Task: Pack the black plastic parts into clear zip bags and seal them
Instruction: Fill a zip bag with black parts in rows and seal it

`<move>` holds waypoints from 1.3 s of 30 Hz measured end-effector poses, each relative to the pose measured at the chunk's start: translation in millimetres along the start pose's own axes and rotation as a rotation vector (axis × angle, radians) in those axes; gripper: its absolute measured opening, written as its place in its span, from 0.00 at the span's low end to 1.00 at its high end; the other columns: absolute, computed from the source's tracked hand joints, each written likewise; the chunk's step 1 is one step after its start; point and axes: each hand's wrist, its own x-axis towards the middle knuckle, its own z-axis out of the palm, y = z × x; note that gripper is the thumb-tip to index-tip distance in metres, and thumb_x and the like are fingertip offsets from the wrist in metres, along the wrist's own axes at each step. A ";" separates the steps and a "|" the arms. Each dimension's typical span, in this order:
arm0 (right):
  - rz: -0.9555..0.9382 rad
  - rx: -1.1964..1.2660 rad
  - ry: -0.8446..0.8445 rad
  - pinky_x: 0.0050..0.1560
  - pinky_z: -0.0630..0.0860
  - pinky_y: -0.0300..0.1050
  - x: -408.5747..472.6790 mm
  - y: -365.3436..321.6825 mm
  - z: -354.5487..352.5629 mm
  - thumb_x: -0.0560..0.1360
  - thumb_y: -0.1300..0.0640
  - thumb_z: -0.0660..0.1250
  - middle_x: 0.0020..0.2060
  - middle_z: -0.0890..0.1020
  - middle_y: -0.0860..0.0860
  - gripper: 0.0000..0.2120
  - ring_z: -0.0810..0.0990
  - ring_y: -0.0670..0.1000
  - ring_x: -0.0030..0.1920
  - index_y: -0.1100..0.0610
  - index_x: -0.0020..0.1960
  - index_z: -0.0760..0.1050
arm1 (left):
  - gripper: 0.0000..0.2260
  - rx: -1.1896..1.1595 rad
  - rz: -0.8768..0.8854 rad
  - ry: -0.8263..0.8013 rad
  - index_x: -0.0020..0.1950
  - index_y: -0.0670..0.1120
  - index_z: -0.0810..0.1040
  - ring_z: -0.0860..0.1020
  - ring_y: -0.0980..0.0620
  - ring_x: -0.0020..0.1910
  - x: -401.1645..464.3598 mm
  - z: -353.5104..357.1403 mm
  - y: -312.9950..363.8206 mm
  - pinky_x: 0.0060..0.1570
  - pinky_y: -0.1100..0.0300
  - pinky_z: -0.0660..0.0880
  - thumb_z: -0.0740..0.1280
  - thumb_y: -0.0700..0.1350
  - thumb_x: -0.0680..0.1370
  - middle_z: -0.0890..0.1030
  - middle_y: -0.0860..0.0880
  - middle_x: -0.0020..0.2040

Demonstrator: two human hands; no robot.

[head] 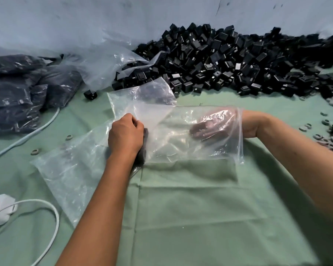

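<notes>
While the left hand (125, 131) grips the closed end of a clear plastic zip bag (181, 143) with curled fingers, the right hand (210, 125) is pushed inside the same bag through its open mouth at the right of centre. The fingers of the right hand look fairly straight and spread behind the plastic, but the film blurs them, so I cannot tell if they hold something small. This bag is stretched sideways between the two hands in the middle of the frame, just above the green cloth (190, 217) that covers the table.

A second clear bag (71, 169) lies flat under the left forearm, at the lower left of centre, and one more crumpled clear bag (142, 93) lies just behind the held one. The big heap of small black box-shaped plastic parts (229, 60) fills the upper right of the frame — it runs along the pale wall (85, 20), well apart from the hands. At the upper left, several filled bags of dark parts (21, 89) are piled together, and beside them is a large loose clear sheet bag (108, 58).

Small grey rings (323, 131) are scattered at the right edge. A white device with a cable (0, 210) sits at the lower left.
</notes>
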 end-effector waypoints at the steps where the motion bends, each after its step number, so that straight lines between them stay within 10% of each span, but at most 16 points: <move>1: -0.025 -0.137 0.214 0.47 0.84 0.40 -9.6 0.3 -8.3 0.72 0.61 0.77 0.50 0.88 0.57 0.08 0.88 0.53 0.51 0.56 0.51 0.88 | 0.09 0.046 0.002 -0.010 0.48 0.45 0.77 0.75 0.40 0.45 -1.4 -1.5 2.2 0.45 0.51 0.73 0.62 0.49 0.82 0.81 0.42 0.48; 7: 0.121 -0.318 1.103 0.28 0.80 0.41 -26.4 -0.1 -47.3 0.77 0.68 0.66 0.39 0.84 0.63 0.09 0.81 0.50 0.27 0.66 0.40 0.81 | 0.15 0.250 0.043 0.059 0.64 0.41 0.74 0.70 0.36 0.65 -15.8 -5.9 20.2 0.60 0.44 0.70 0.61 0.50 0.84 0.75 0.36 0.64; 11: 0.155 -0.877 1.677 0.51 0.77 0.51 -14.5 1.8 -56.7 0.74 0.61 0.64 0.51 0.83 0.58 0.09 0.80 0.59 0.51 0.59 0.52 0.80 | 0.28 0.254 0.152 -0.068 0.79 0.44 0.62 0.52 0.41 0.81 -35.0 9.7 32.7 0.79 0.45 0.55 0.51 0.60 0.85 0.57 0.40 0.82; 17: 0.326 -1.322 1.218 0.76 0.62 0.63 -5.0 10.0 -87.2 0.82 0.65 0.60 0.82 0.55 0.55 0.30 0.53 0.63 0.79 0.52 0.82 0.58 | 0.38 0.364 0.199 -0.199 0.84 0.46 0.52 0.39 0.43 0.83 -31.5 21.3 25.0 0.81 0.43 0.43 0.43 0.69 0.81 0.44 0.45 0.84; 28: 0.258 -1.046 1.343 0.52 0.71 0.46 -28.5 7.2 -70.6 0.75 0.54 0.77 0.57 0.78 0.57 0.15 0.77 0.59 0.56 0.56 0.57 0.76 | 0.40 0.377 0.182 -0.224 0.84 0.45 0.53 0.41 0.43 0.83 -33.3 19.7 26.0 0.81 0.43 0.45 0.42 0.71 0.80 0.44 0.45 0.84; 33: 0.226 -0.597 0.865 0.24 0.70 0.38 -67.0 -16.9 -41.6 0.81 0.58 0.66 0.43 0.87 0.63 0.12 0.76 0.49 0.29 0.67 0.50 0.81 | 0.40 0.370 0.185 -0.221 0.83 0.45 0.53 0.42 0.42 0.83 -33.4 18.4 25.8 0.81 0.42 0.47 0.42 0.71 0.80 0.45 0.44 0.84; 39: 0.156 -0.351 0.454 0.30 0.75 0.33 -44.8 -8.2 -6.0 0.83 0.67 0.61 0.47 0.81 0.58 0.12 0.77 0.47 0.35 0.69 0.63 0.79 | 0.39 0.330 0.183 -0.254 0.84 0.46 0.50 0.41 0.43 0.83 -34.1 15.7 26.1 0.81 0.43 0.46 0.43 0.70 0.80 0.44 0.44 0.84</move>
